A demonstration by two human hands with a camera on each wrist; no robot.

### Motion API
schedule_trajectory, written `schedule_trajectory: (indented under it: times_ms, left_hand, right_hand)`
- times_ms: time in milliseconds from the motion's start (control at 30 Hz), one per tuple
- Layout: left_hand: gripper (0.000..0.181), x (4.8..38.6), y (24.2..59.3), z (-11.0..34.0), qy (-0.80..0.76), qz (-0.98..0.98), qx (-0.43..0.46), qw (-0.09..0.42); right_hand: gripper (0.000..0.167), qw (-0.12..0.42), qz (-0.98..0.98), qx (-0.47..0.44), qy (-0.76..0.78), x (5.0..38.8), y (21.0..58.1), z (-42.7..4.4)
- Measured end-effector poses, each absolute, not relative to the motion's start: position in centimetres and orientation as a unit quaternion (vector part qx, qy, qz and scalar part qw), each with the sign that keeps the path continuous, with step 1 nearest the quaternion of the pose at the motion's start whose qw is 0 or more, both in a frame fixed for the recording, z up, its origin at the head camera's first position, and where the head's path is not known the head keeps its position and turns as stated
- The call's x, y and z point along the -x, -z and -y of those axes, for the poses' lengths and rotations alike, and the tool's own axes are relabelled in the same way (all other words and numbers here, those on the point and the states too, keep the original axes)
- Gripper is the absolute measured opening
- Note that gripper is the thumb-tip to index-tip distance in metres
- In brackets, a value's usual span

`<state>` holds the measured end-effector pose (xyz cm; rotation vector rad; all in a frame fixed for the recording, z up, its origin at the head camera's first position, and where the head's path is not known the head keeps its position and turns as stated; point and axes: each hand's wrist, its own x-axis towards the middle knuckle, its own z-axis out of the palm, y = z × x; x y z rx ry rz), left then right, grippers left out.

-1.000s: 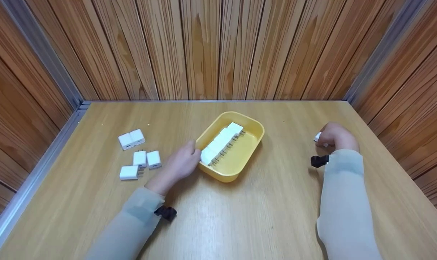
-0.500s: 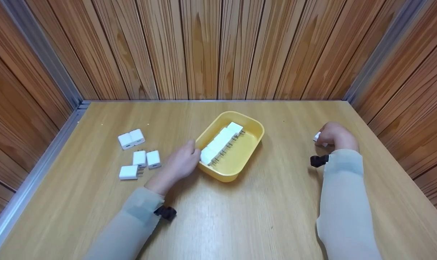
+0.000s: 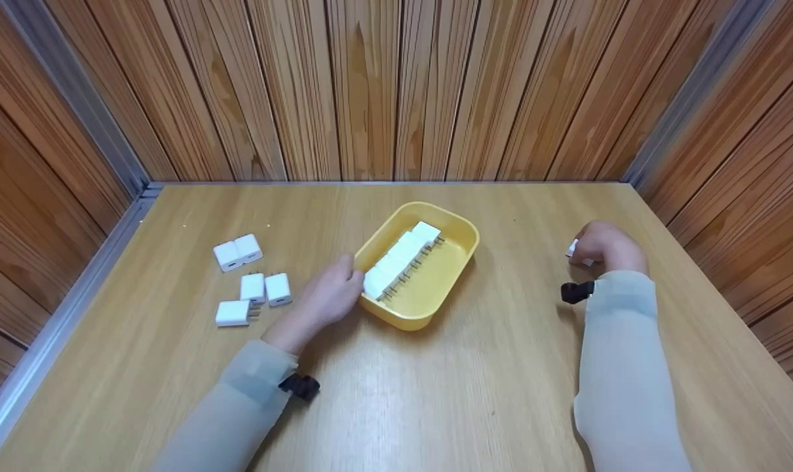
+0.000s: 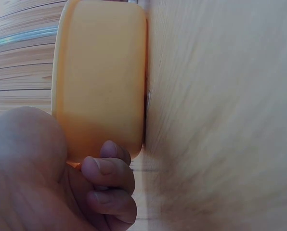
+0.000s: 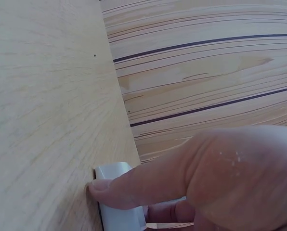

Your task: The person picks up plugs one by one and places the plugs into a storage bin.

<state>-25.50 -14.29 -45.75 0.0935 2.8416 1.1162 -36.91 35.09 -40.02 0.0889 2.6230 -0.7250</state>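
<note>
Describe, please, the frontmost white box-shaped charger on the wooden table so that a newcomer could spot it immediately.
On the light wooden table, find the yellow rectangular plastic tray, then look left to five loose white box-shaped chargers. Choose the frontmost charger: unlike its neighbours, it lies with metal prongs pointing right.

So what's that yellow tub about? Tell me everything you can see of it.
The yellow tub is a shallow, open-topped rectangle with rounded corners and a raised rim, in smooth material that looks like plastic. It sits upright on the wooden table, turned at a slant, far end toward the right. A row of white plug chargers lies inside along its left long side. The left hand grips it near the left corner.
</note>
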Motion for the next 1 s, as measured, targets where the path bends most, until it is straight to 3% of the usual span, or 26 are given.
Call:
schedule_trajectory:
  times_ms: [500, 800, 1000]
  left_hand:
    - [0.03, 25.5, 45.8, 14.3, -0.368, -0.928, -0.031, 0.046]
    - [0.033, 25.5, 45.8, 14.3, -0.364, -0.93, -0.032, 0.045]
    - [0.038, 25.4, 45.8, 14.2, -0.36, -0.931, -0.03, 0.047]
  right_hand:
    - [0.051, 0.18, -0.962, -0.016, 0.203, 37.4, 39.8, -33.6]
    - [0.036, 0.172, -0.964, -0.014, 0.202, 37.6, 39.9, -32.7]
    - [0.038, 0.172, -0.962, -0.027, 0.208, 37.5, 39.8, -32.0]
